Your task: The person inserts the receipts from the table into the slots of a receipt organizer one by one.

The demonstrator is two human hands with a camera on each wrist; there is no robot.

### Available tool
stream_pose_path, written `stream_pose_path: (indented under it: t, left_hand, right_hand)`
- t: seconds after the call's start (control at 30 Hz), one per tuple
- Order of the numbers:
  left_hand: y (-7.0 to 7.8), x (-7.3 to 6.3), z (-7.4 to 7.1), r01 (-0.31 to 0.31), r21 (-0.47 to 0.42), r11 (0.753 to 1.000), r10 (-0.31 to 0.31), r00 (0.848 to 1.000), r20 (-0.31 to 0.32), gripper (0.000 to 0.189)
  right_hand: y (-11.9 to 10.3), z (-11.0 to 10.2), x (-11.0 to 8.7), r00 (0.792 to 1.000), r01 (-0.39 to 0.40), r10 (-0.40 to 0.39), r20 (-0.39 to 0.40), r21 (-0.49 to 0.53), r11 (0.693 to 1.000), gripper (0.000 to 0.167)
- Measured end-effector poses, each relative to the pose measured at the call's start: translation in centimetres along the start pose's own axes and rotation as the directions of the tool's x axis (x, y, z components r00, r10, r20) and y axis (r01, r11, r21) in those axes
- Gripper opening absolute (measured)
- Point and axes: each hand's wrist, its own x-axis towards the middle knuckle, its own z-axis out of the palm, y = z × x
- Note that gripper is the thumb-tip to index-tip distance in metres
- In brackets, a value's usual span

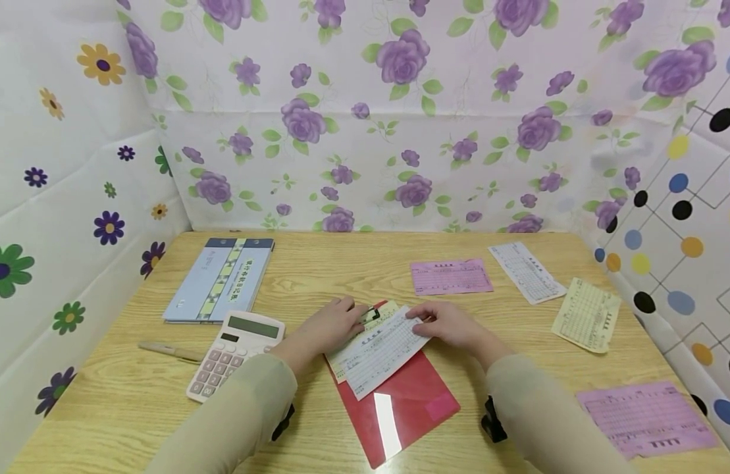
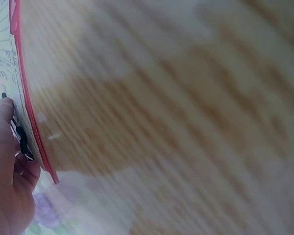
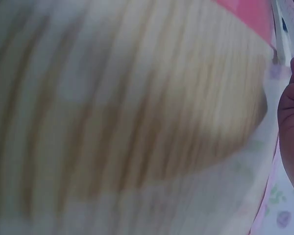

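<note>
A red folder (image 1: 415,395) lies slanted on the table before me, a black clip (image 1: 372,315) at its top edge. On the folder's upper part is a yellow form slip (image 1: 390,310), mostly hidden by a white form slip (image 1: 379,362) lying across it. My left hand (image 1: 332,326) holds the clip, thumb on the paper side in the left wrist view, where the clip (image 2: 22,139) sits beside the red edge. At the white slip's upper right end, my right hand (image 1: 453,324) pinches its edge. Only part of that hand (image 3: 291,110) shows in the right wrist view.
To the left are a pale pink calculator (image 1: 237,349), a pen (image 1: 169,351) and a blue account book (image 1: 219,280). Across the right side lie a pink slip (image 1: 451,276), a white slip (image 1: 527,271), a yellow slip (image 1: 586,316) and another pink slip (image 1: 646,418).
</note>
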Motion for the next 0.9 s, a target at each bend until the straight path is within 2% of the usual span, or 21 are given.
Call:
stream_pose_path:
  t: [0.23,0.4,0.67,0.73,0.9]
  left_hand:
    - [-0.1,0.1,-0.1,-0.001,0.009,1.0,0.001,1.0,0.017,0.043]
    - [0.0,0.2,-0.1,0.023,0.011,1.0,-0.023,0.999,0.044,0.044]
    - [0.3,0.2,-0.5,0.089,-0.013,0.996,-0.086,0.986,0.145,0.047]
    - [0.4,0.3,-0.6,0.082,0.013,0.997,-0.083,0.983,0.165,0.047]
    - [0.4,0.4,-0.7,0.0,0.124,0.992,-0.022,0.984,0.177,0.047]
  right_hand:
    - [-0.3,1.0,0.6,0.999,0.041,-0.041,0.013,-0.022,0.999,0.029]
    - [-0.7,1.6,0.8,1.0,0.02,-0.019,0.004,-0.046,0.999,0.028]
    - [-1.2,3.1,1.1,0.997,0.044,-0.053,-0.046,-0.181,0.982,0.033]
    - [-1.3,3.5,1.2,0.997,0.036,-0.052,-0.063,-0.224,0.974,0.035]
    - [-1.7,4.0,1.3,0.995,0.002,-0.031,-0.093,-0.303,0.953,0.039]
